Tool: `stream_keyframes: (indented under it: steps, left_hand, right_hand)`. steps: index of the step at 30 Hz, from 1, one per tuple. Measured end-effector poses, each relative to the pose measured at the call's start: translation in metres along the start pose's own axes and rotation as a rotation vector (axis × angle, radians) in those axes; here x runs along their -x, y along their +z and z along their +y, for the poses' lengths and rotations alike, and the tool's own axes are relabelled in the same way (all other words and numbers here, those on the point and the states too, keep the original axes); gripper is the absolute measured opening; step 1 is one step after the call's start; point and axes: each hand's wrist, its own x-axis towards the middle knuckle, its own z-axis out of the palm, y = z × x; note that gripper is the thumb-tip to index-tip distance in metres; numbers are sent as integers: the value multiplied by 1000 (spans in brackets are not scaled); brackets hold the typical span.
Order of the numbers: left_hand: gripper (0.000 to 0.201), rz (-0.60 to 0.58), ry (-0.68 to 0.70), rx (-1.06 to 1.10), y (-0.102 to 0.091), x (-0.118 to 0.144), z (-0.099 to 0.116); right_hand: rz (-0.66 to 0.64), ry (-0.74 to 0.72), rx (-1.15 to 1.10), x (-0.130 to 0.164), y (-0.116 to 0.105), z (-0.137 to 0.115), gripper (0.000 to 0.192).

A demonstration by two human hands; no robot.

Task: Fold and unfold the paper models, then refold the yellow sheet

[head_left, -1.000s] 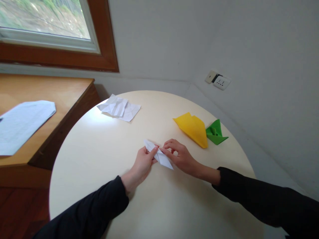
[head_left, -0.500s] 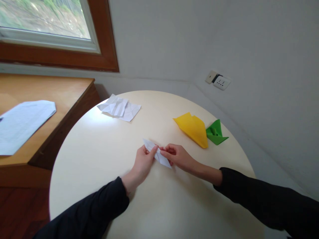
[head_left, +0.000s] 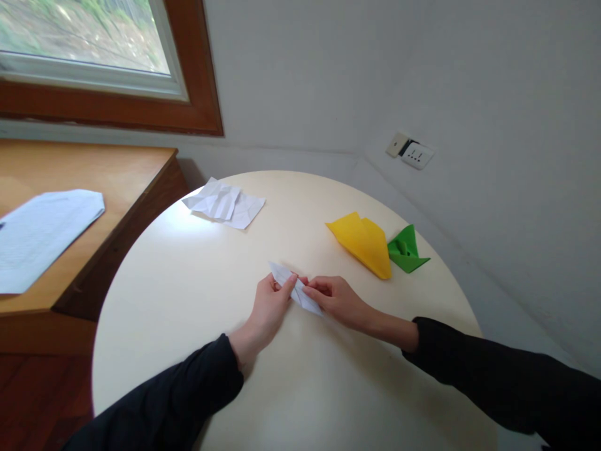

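A small piece of folded white paper (head_left: 307, 303), pointed at both ends, is held between my hands over the middle of the round table. My left hand (head_left: 271, 307) pinches it from the left, thumb on top near its centre. From the right, my right hand (head_left: 340, 302) grips the same paper, with thumb and fingertips closed near its middle. Fingers hide part of the paper's upper edge and its underside.
Creased white sheets (head_left: 228, 203) lie at the far left of the cream round table (head_left: 188, 275). Yellow folded paper (head_left: 361, 244) and green folded paper (head_left: 407, 249) are at the right. A wooden desk (head_left: 136, 166) bearing papers (head_left: 51, 238) stands left. Walls close off the back.
My right hand has shifted slightly down, its fingers now closer together on the folded paper. The left hand keeps its place.
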Motion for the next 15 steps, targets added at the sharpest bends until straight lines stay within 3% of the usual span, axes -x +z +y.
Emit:
stream_keyframes:
  steps: [15]
  left_hand:
    - [26,-13,-37,68,2,3,5]
  right_hand:
    - [9,-32,-34,1,1,2,35]
